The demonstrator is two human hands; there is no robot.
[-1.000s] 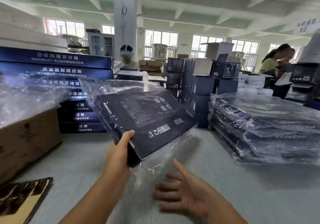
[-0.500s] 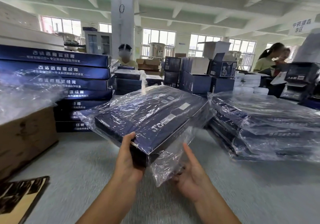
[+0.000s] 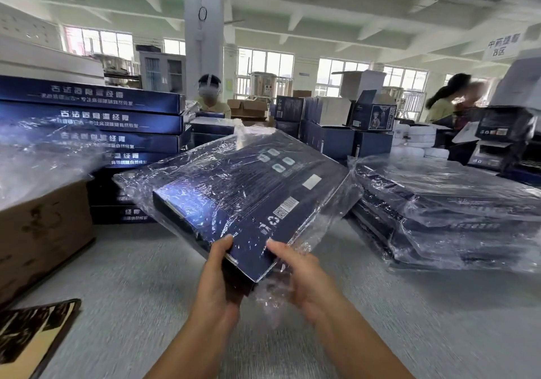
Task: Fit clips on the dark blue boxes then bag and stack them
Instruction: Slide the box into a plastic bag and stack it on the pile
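Observation:
A flat dark blue box (image 3: 248, 191) sits inside a clear plastic bag (image 3: 336, 203) and is held tilted above the grey table (image 3: 131, 276). My left hand (image 3: 218, 279) grips its near corner, thumb on top. My right hand (image 3: 298, 273) grips the same near end from the right, thumb on the box's top and fingers in the loose bag end. A pile of bagged dark blue boxes (image 3: 445, 211) lies on the table at the right. A stack of unbagged dark blue boxes (image 3: 96, 121) stands at the back left.
A brown carton (image 3: 44, 232) topped with loose plastic stands at the left. A dark and tan card sheet (image 3: 32, 337) lies at the near left. Cartons and smaller blue boxes (image 3: 328, 135) fill the back. A person (image 3: 209, 94) sits behind them; another person (image 3: 445, 100) stands far right.
My right hand came up from open below the bag and took hold of the box's near end. The box swung level and rightward, then moved closer to me.

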